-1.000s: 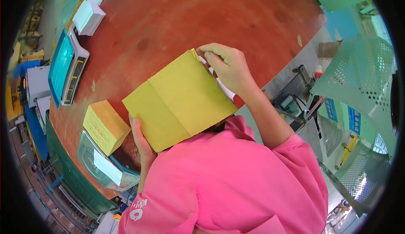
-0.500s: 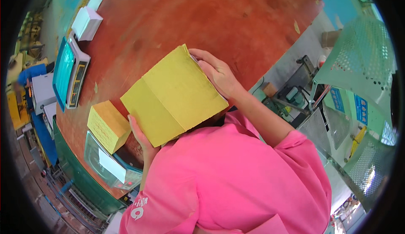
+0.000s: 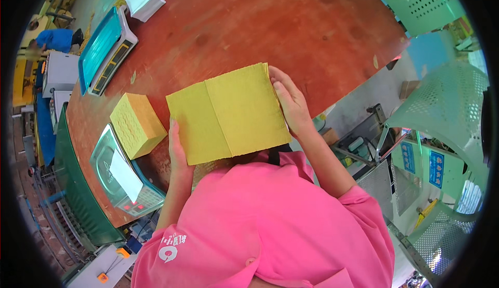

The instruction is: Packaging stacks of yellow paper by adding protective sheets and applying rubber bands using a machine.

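A yellow stack of rough-edged paper [image 3: 244, 108] is held up in front of my chest, over the near side of the table. A crease line runs across its top face. My left hand [image 3: 178, 145] grips its left edge, and my right hand [image 3: 292, 101] is wrapped round its right edge, fingertips partly behind it. To the left of it, a second yellow paper stack [image 3: 130, 124] with a wavy-patterned side sits beside a flat scale [image 3: 104, 158]. A white slip of paper [image 3: 125, 176] lies on that scale.
The red-brown tabletop [image 3: 234, 23] spreads ahead. Farther left stand a scale with a teal tray [image 3: 99, 46] and a white paper stack [image 3: 144, 1]. Green perforated machine guards [image 3: 442, 95] are at the right. A person in blue [image 3: 54, 39] is far off at left.
The yellow paper stack has turned clockwise in both hands, and its top edge is now closer to level. My view has shifted, so the table and scales appear moved.
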`<state>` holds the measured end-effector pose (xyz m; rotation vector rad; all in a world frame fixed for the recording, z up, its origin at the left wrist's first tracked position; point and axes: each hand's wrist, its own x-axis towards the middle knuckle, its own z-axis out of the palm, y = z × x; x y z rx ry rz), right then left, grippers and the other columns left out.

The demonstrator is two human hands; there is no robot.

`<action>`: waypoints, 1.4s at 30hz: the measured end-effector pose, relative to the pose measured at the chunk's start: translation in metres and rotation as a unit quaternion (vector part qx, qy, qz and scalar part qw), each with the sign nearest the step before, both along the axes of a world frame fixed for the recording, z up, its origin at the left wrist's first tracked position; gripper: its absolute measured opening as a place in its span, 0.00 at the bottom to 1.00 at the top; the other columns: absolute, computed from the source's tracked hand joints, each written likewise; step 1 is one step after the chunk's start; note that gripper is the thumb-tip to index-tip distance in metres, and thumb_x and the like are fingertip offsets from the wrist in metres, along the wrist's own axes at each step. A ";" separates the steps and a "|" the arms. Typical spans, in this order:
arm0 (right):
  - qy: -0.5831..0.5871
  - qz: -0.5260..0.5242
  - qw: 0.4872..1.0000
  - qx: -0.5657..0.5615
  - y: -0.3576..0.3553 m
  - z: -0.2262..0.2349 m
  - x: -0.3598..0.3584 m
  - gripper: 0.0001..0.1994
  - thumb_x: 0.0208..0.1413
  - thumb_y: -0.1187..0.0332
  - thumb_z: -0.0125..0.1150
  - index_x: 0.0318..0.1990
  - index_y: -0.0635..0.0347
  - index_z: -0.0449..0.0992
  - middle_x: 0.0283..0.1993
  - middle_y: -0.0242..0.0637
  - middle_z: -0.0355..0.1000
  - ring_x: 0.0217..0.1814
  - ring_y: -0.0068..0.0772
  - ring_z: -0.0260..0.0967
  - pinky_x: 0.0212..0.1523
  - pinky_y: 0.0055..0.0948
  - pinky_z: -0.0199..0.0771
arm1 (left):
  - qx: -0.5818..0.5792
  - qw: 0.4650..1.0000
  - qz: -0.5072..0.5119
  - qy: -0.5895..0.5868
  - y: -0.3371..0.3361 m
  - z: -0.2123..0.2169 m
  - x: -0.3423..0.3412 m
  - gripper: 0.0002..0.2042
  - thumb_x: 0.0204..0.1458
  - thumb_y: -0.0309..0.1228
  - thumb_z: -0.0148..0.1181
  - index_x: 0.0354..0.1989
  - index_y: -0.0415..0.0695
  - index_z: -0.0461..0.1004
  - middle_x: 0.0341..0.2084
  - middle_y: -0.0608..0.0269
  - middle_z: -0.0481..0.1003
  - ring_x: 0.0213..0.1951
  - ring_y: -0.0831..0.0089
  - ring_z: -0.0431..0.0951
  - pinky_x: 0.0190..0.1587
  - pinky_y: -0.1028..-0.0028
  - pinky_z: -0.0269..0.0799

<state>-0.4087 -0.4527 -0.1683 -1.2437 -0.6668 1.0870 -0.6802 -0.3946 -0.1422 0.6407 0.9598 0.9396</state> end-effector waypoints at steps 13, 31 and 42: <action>0.158 0.034 0.987 0.024 0.001 0.020 -0.010 0.22 0.68 0.64 0.46 0.66 0.60 0.61 0.64 0.34 0.64 0.64 0.25 0.61 0.62 0.24 0.60 | -0.027 0.999 -0.019 -0.010 0.000 0.013 0.024 0.25 0.66 0.47 0.39 0.63 0.41 0.62 0.56 0.62 0.69 0.57 0.69 0.68 0.60 0.68 0.63; 0.110 -0.063 0.973 0.195 -0.001 0.007 0.023 0.19 0.66 0.71 0.45 0.61 0.69 0.65 0.59 0.40 0.68 0.59 0.29 0.67 0.58 0.26 0.67 | 0.358 0.919 -0.117 0.117 -0.003 -0.016 0.019 0.52 0.46 0.36 0.69 0.72 0.38 0.34 0.72 0.50 0.39 0.72 0.62 0.42 0.70 0.62 0.43; 0.042 -0.117 0.979 0.158 -0.012 -0.002 0.010 0.22 0.67 0.62 0.42 0.63 0.67 0.63 0.63 0.38 0.65 0.65 0.30 0.60 0.64 0.28 0.58 | 0.504 0.758 -0.123 0.394 -0.022 -0.021 0.042 0.33 0.50 0.43 0.66 0.61 0.38 0.65 0.70 0.42 0.44 0.71 0.57 0.43 0.68 0.62 0.45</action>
